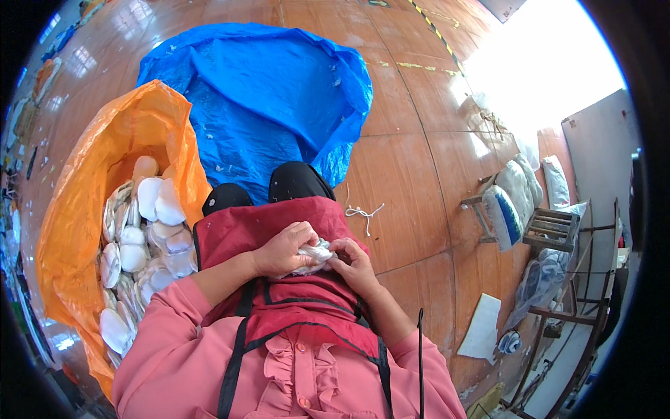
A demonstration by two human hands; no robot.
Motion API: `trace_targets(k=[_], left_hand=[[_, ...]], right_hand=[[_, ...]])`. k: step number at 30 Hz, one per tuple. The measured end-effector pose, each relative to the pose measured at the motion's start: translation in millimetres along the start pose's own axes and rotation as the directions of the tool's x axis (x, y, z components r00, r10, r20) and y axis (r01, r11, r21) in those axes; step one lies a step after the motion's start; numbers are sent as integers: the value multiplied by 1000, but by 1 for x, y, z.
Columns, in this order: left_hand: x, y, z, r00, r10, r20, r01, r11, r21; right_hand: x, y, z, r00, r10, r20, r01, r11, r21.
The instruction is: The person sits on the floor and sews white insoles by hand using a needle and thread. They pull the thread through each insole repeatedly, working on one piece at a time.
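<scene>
Pink blouse fabric with a ruffled, buttoned front lies closest, under the black straps and black-edged bib of a red apron. On my lap, over that apron, sits a small crumpled white bundle. Both my hands are closed on it: the left hand pinches its left side, thumb and fingers together, and the right hand grips the right end. Just beyond are my black-clad knees.

At my left, an orange sack gapes, its rim curving around a heap of white rounded pads and hemming in that elbow. Ahead, a rumpled blue plastic sheet spreads up to my knees. To the right, brown tiled floor gives the widest room, a white string near my knee, reaching across to a wooden stool.
</scene>
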State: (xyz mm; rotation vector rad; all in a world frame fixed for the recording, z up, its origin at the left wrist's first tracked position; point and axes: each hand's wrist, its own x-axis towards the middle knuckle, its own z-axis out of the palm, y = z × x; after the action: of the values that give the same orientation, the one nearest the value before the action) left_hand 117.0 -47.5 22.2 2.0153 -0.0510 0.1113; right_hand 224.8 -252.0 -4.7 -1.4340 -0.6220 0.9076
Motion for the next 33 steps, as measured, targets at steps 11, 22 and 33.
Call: trace_targets(k=[11, 22, 33], left_hand=[[-3, 10, 26, 954, 36, -299, 29, 977, 213], [0, 2, 33, 894, -1, -448, 111, 969, 220], [-1, 16, 6, 929, 209, -306, -216, 976, 11]], right_hand=[[20, 6, -2, 1000, -2, 17, 2, 1000, 10], [23, -19, 10, 987, -159, 10, 157, 961, -227], [26, -15, -8, 975, 29, 222, -40, 998, 48]])
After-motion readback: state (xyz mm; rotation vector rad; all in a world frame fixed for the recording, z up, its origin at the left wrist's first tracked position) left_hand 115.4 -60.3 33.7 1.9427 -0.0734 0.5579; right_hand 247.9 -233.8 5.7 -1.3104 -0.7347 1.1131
